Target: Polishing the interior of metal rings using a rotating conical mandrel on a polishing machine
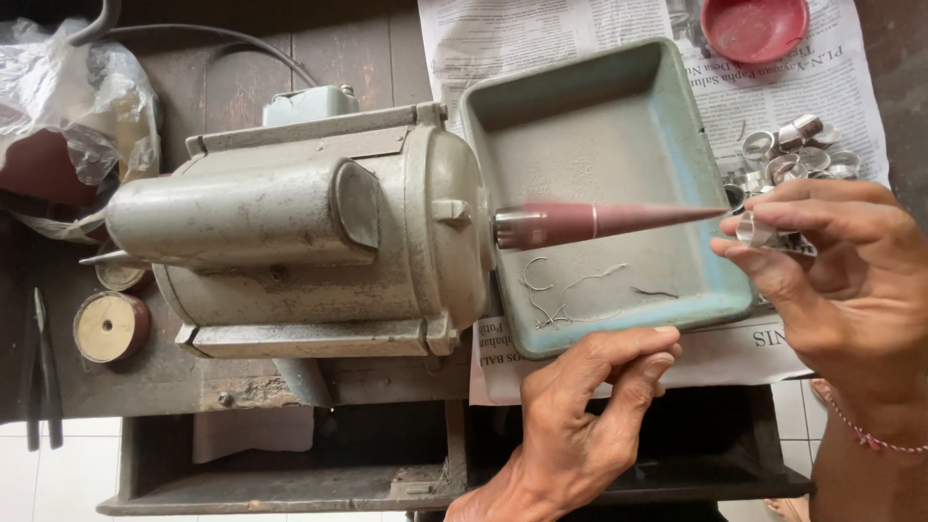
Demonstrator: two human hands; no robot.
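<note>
A grey electric motor (290,232) lies on a dark bench, and a reddish-brown cone-shaped spindle (609,220) sticks out of its right end, blurred as if spinning. The cone's tip points over a worn blue-green metal tray (590,116). My right hand (841,280) pinches a small silver ring (754,230) just right of the cone's tip, apart from it. My left hand (580,406) rests at the tray's near edge, fingers loosely curled with nothing seen in them.
Several silver rings (797,155) lie heaped on newspaper (541,39) right of the tray. A red bowl (754,27) stands at the back right. Thin wire scraps (556,290) lie in the tray. Round discs (108,327), pliers (41,367) and a plastic bag (77,97) sit at left.
</note>
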